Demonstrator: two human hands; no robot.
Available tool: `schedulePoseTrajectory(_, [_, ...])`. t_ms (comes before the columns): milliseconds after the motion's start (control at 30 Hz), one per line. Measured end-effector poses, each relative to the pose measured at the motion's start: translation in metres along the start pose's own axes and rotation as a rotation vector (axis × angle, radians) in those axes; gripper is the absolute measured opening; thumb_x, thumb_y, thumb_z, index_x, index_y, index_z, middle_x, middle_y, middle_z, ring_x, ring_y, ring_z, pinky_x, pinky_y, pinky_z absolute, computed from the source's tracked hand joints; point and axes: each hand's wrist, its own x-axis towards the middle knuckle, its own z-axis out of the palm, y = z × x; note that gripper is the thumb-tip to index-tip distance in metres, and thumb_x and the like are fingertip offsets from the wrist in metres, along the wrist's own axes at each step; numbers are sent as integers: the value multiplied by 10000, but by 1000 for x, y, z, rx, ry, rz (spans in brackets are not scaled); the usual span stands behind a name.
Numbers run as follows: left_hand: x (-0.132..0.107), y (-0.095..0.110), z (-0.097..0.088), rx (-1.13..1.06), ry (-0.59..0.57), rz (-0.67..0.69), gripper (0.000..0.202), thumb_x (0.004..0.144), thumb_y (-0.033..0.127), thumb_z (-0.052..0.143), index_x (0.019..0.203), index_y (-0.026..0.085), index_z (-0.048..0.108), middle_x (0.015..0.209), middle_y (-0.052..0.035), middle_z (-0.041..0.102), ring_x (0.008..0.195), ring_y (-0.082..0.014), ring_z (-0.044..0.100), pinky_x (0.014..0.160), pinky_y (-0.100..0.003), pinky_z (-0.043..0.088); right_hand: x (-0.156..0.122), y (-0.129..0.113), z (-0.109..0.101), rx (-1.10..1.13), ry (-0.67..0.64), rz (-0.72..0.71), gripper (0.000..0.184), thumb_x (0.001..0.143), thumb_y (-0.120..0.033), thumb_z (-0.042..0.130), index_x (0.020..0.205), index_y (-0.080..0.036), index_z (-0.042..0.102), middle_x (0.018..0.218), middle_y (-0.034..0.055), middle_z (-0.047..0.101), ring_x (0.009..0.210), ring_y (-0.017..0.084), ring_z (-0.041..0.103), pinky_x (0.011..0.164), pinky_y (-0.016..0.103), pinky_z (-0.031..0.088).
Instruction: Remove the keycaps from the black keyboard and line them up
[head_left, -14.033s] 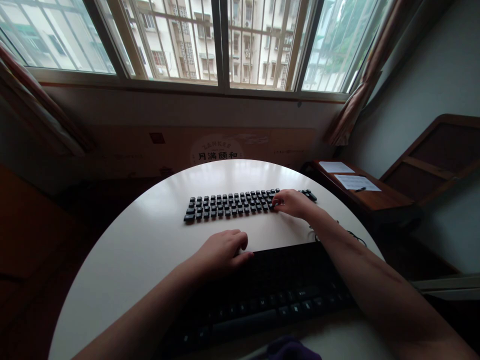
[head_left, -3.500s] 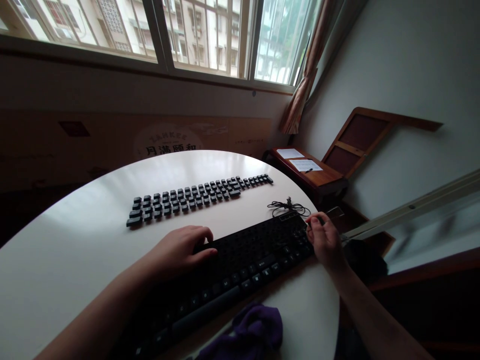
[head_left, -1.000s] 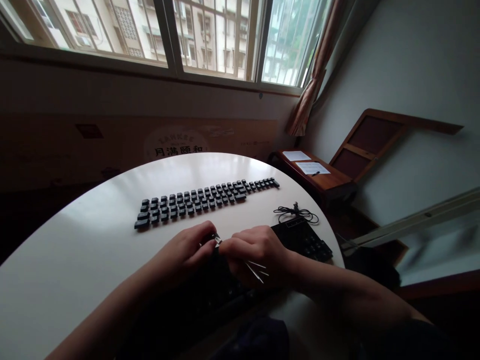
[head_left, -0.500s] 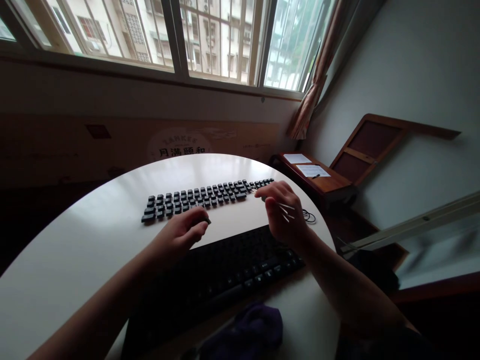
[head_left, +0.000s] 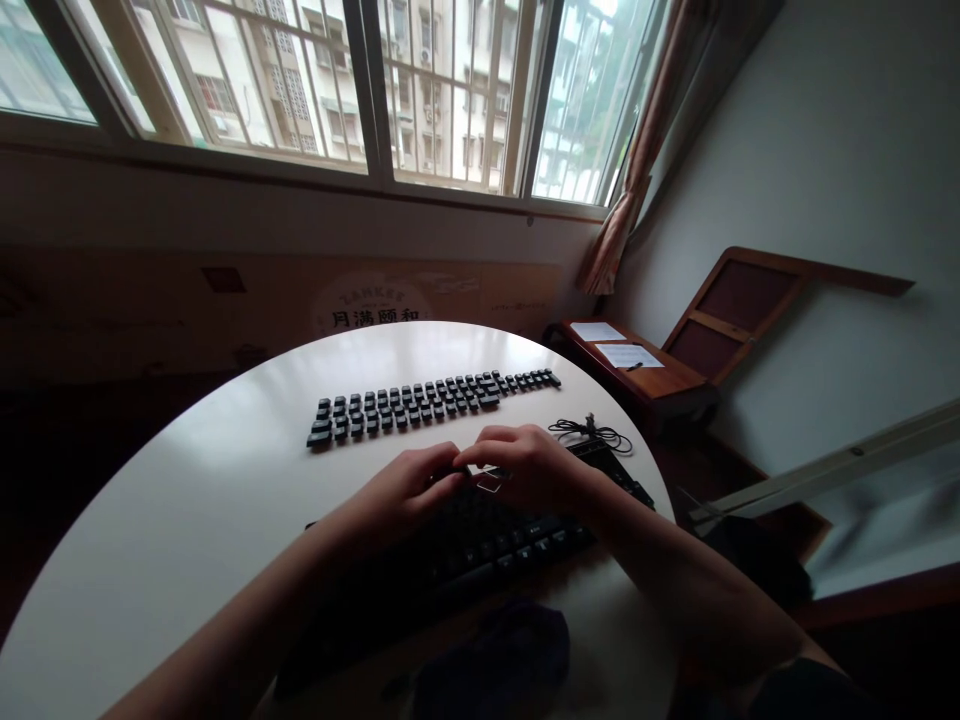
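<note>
Over the black keyboard (head_left: pixel 517 545), my two hands meet at the fingertips. My left hand (head_left: pixel 412 490) is closed in a pinch on a small dark keycap, mostly covered by the fingers. My right hand (head_left: pixel 525 462) is curled round a wire keycap puller (head_left: pixel 489 482), whose thin metal loops stick out below the fingers. Its index finger touches or nearly touches the left fingertips. Beyond the hands, loose black keycaps (head_left: pixel 405 408) stand in rows on the white table (head_left: pixel 187 480). Part of the keyboard is hidden by my hands and in deep shadow.
A coiled black cable (head_left: pixel 589 432) lies behind the keyboard's right end. Dark purple cloth (head_left: pixel 499 655) rests at the near side. Right of the table, a wooden chair (head_left: pixel 675 385) holds papers (head_left: pixel 630 356) and a pen. A barred window (head_left: pixel 450 100) is ahead.
My right hand has come back from the keycap rows, leftward and nearer, to my left hand. My left hand has moved slightly right and nearer. The cable has come into fuller view.
</note>
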Motion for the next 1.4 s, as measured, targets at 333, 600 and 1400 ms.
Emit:
schedulePoseTrajectory(333, [0,-15,8,351,29,-98,304,938,447,510,1126,217,577,840,-28,677,739,-214,618,652,-303,428,12,65,-48,-63,-166,503,228,884,-315,692,1072,-193,730,886,16,687,735,112,586,730,220,444])
schedulePoseTrajectory(600, [-1,-21,11,427,-44,-70,214,930,388,552,1032,238,666,967,-48,707,820,-234,655,693,-311,455,-5,155,-37,-93,-273,725,231,823,-295,699,983,-153,785,871,55,725,757,154,622,704,236,441])
schedulePoseTrajectory(1400, [-1,-18,3,364,-125,-144,229,931,391,566,1090,252,654,1046,-33,703,923,-241,651,758,-316,461,-22,166,-11,-290,-149,631,145,863,-271,687,980,-265,771,998,-10,760,907,177,693,849,268,499])
